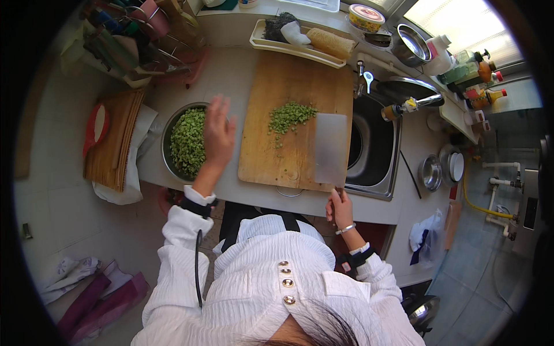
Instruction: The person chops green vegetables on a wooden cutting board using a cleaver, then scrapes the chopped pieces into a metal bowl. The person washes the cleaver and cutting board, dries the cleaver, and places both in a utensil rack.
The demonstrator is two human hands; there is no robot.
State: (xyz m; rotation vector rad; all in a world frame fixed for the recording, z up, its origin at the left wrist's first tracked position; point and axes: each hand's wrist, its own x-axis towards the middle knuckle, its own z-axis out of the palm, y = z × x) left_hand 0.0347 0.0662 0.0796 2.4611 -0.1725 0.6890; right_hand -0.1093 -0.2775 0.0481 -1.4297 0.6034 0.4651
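A wooden cutting board lies on the counter, with a small heap of chopped green vegetable on it. At the board's right side my right hand grips the handle of a cleaver, its wide blade over the board's right edge. To the left of the board stands a round metal bowl holding many chopped green pieces. My left hand, slightly blurred, is over the bowl's right rim with its fingers apart and nothing seen in it.
Right of the board is a black sink with a faucet. Behind the board, a cream tray holds a loofah and scrubbers. Bamboo mats or boards and a red-handled brush or similar item lie far left. Metal bowls stand right.
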